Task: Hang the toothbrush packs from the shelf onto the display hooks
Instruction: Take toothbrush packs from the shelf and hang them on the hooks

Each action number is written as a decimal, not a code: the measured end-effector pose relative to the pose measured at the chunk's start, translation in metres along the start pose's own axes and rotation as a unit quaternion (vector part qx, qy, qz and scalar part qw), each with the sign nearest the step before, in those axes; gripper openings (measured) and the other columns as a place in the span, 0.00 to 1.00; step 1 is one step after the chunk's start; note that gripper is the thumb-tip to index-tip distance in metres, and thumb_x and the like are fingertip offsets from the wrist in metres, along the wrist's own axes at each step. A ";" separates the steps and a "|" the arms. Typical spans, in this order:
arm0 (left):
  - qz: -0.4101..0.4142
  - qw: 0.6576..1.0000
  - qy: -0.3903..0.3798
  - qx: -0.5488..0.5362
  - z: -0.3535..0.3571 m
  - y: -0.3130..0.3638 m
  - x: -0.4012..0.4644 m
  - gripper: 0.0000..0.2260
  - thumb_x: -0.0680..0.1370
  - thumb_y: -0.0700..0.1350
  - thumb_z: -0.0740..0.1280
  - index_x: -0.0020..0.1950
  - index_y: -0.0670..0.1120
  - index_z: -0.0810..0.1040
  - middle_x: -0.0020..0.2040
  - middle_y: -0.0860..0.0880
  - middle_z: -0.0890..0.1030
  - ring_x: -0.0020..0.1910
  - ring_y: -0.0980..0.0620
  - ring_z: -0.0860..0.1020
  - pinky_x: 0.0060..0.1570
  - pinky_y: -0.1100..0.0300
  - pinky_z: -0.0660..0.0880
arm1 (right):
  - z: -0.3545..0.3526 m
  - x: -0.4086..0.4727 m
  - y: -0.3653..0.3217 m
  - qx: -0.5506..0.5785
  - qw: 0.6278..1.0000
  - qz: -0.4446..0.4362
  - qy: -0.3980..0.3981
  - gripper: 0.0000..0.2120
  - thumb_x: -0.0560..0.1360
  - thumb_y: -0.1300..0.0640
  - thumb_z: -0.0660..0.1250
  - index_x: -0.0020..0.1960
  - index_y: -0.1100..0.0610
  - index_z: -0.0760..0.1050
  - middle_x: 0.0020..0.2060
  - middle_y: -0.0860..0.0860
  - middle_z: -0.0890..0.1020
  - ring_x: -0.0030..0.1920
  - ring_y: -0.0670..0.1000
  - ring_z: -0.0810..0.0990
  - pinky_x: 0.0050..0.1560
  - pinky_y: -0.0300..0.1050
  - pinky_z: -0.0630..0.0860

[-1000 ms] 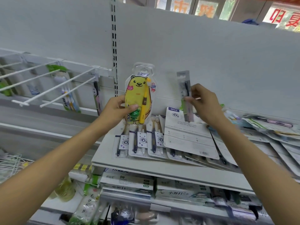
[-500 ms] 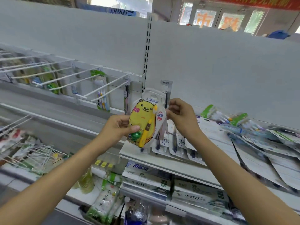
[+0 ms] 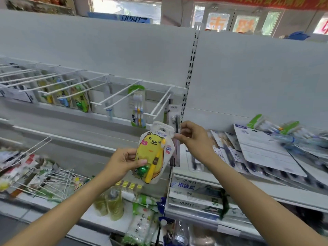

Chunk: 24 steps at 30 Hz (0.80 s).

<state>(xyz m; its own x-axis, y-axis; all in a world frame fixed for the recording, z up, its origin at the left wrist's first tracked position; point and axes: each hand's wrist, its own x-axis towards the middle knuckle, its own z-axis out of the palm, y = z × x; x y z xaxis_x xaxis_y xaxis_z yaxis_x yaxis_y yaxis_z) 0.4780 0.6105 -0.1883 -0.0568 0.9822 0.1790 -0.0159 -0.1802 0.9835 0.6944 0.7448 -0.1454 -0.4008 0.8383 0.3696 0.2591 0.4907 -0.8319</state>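
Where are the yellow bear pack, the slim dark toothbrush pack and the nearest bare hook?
yellow bear pack [image 3: 154, 150]: head view, bear face.
slim dark toothbrush pack [image 3: 176, 121]: head view, bristle end.
bare hook [image 3: 160, 104]: head view, mid-wire.

A yellow bear-shaped children's toothbrush pack [image 3: 154, 153] of clear plastic is held upright, tilted slightly right, in front of the shelf's left end. A narrow grey single-toothbrush pack [image 3: 175, 121] stands upright just behind its right edge. More flat white carded toothbrush packs [image 3: 262, 153] lie overlapping along the white shelf [image 3: 284, 190]. White wire display hooks [image 3: 113, 96] jut out at upper left, some carrying packs.
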 end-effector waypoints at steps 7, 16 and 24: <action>-0.027 1.000 -0.005 -0.003 -0.055 -0.007 -0.011 0.16 0.62 0.55 0.82 0.46 0.52 0.88 0.46 0.43 0.87 0.45 0.47 0.86 0.41 0.59 0.81 | 0.042 0.001 -0.007 -0.034 0.999 0.016 0.031 0.09 0.73 0.56 0.75 0.46 0.56 0.75 0.36 0.52 0.81 0.37 0.47 0.77 0.44 0.47 0.78; -0.032 0.999 -0.018 -0.010 -0.093 -0.013 -0.014 0.23 0.56 0.58 0.82 0.47 0.50 0.88 0.47 0.42 0.87 0.45 0.46 0.86 0.41 0.59 0.82 | 0.068 0.007 -0.017 -0.044 0.996 0.022 0.073 0.09 0.74 0.56 0.75 0.45 0.51 0.74 0.34 0.46 0.78 0.37 0.44 0.76 0.42 0.38 0.74; -0.039 0.999 0.000 -0.020 -0.104 -0.020 -0.005 0.26 0.55 0.62 0.82 0.47 0.51 0.87 0.47 0.43 0.87 0.46 0.46 0.86 0.43 0.59 0.82 | 0.076 0.033 0.003 -0.027 0.993 0.052 0.100 0.08 0.75 0.55 0.74 0.52 0.55 0.78 0.40 0.51 0.83 0.44 0.50 0.83 0.49 0.46 0.81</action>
<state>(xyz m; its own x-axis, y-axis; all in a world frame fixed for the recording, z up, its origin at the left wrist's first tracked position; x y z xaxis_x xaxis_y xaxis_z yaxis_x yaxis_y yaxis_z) 0.3744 0.6034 -0.2113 -0.0540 0.9934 0.1016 -0.0609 -0.1048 0.9926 0.6154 0.7564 -0.1668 -0.1875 0.9129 0.3625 0.3393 0.4065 -0.8483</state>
